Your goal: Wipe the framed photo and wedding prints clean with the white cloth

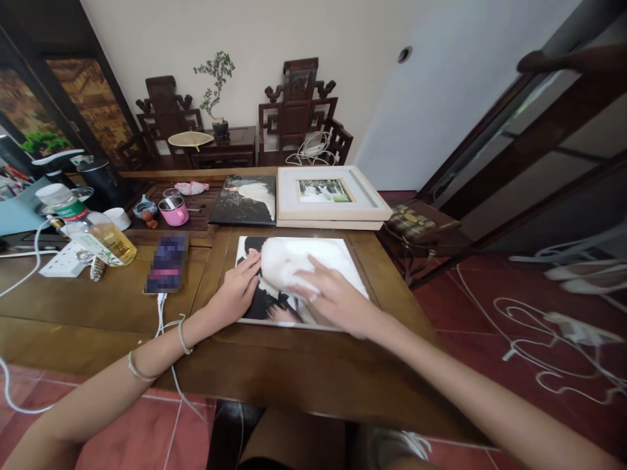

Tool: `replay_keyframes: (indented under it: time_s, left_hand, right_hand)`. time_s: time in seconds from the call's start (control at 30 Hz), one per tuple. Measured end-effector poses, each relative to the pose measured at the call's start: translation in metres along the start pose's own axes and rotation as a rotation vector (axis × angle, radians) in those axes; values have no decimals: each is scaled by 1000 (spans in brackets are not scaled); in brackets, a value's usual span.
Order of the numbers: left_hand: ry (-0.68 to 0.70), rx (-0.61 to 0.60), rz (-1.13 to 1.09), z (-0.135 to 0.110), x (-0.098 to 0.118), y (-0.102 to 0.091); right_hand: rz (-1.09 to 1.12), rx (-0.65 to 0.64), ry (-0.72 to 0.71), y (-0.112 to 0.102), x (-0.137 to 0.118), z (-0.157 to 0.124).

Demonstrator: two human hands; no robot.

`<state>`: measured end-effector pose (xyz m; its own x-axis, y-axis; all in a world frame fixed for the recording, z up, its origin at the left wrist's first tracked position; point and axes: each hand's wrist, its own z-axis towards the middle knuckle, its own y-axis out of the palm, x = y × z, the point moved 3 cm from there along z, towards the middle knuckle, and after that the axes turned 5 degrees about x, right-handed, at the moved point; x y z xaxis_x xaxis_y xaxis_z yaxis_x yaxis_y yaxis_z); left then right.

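Note:
A large photo print [343,261] lies flat on the wooden table [117,294] in front of me. My left hand [238,289] rests on its left edge with the fingers bent and pressed down on it. My right hand [329,294] lies over the middle of the print, blurred by motion, and a pale patch, perhaps a cloth [287,264], shows under its fingers. I cannot tell whether the hand grips it.
Behind the print lie a dark photo panel [245,199] and a white picture frame [328,194]. To the left are a phone [167,264] on a cable, a lying bottle [105,240], a power strip [63,261] and a pink cup [175,211]. A handbag [416,225] sits to the right; cables [543,352] trail on the red floor.

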<state>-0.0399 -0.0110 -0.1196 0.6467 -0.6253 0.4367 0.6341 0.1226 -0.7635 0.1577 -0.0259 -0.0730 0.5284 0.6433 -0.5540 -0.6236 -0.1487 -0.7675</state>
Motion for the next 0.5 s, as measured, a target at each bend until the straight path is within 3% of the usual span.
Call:
replay_keyframes:
  time_s: [0.13,0.23,0.37,0.5]
  left_hand:
    - [-16,1,2,0,0,1]
    - [-31,2,14,0,-1,2]
    - [-39,-2,10,-1,-1,3]
    - [-56,-1,-13,0,0,2]
  right_hand:
    - [75,-195,-34,-7,-40,-44]
    - [131,-306,28,-18,-43,-59]
    - [86,-186,109,-26,-6,-51]
    - [-14,8,111,-20,23,-18]
